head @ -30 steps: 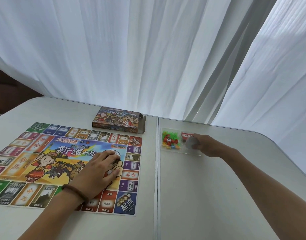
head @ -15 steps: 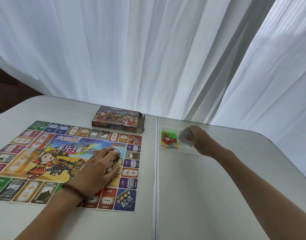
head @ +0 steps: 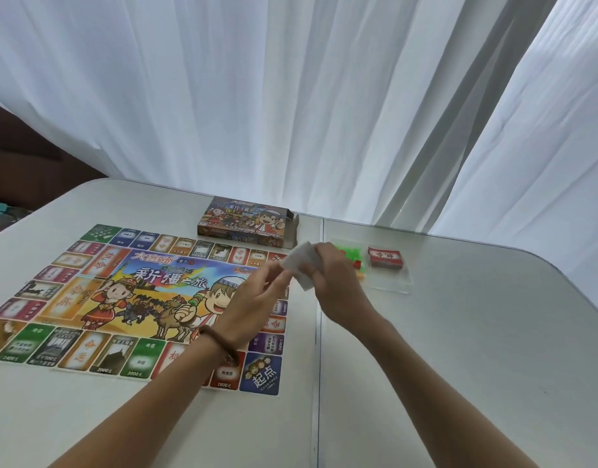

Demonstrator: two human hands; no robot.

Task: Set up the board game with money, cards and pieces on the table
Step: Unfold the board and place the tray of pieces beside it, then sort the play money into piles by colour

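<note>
Surface (head: pixel 459 349): white, in two panels that meet at a seam (head: pixel 319 366) running away from the viewer, right of centre.

Board (head: pixel 121 298): unfolded and lying flat on the left panel, printed side up. Coloured squares run round its edge and a cartoon picture fills the middle. Its right edge lies just left of the seam.

Box (head: pixel 246 221): flat on the left panel beyond the board's far edge, just apart from it, with the printed lid facing up. An end flap at its right side stands open.

Left grip (head: pixel 257 298): raised above the board's right side, with a dark bead bracelet (head: pixel 219 339) on the wrist. The fingertips are bunched at the left edge of the stack and pinch it, as far as the blur allows.

Stack (head: pixel 301 265): small, white and rectangular. It is held clear of the surface, between the two hands and tilted, above the board's far right corner.

Right grip (head: pixel 334 285): above the seam, with fingers and thumb curled round the right part of the stack and clamped on it.

Pieces (head: pixel 353 255): small green and red items lying on the right panel just beyond the right grip, which partly hides them.

Deck (head: pixel 385 260): a red-backed block of cards on the right panel, just right of the pieces. It rests on a clear plastic sheet (head: pixel 395 283).

Curtain (head: pixel 290 96): white and pleated, hanging behind the full width of the surface.
</note>
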